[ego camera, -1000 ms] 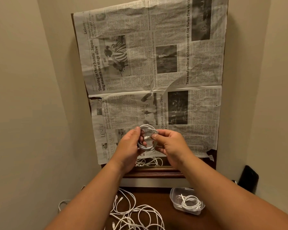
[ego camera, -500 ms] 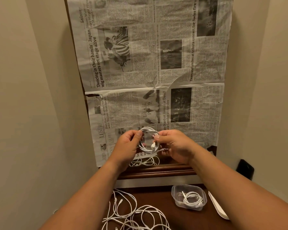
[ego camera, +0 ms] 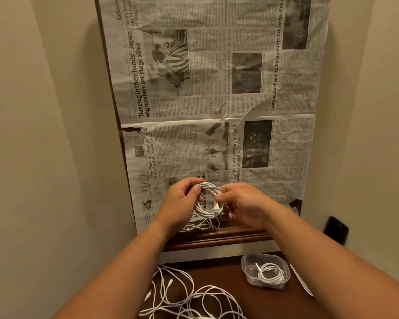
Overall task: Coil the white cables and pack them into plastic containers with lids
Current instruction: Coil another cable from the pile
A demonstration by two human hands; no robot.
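A coiled white cable point(ego camera: 209, 201) is held up in front of the newspaper-covered wall. My left hand point(ego camera: 181, 203) grips the coil's left side, thumb on its top. My right hand point(ego camera: 242, 204) pinches the coil's right side near a plug end. Below, on the dark wooden surface, a clear plastic container point(ego camera: 265, 270) without a lid holds another coiled cable. A tangle of loose white cables point(ego camera: 182, 295) lies at the lower left of that surface.
Newspaper sheets point(ego camera: 217, 100) cover the wall panel ahead. A wooden ledge point(ego camera: 217, 238) runs below them, with a few cable loops point(ego camera: 200, 226) on it. A white flat piece point(ego camera: 301, 282), perhaps a lid, lies right of the container. A black object point(ego camera: 335, 230) sits at right.
The view has tilted down slightly, showing more of the wooden surface. Both hands have stayed on the coil, and the plug end now lies inside the loop.
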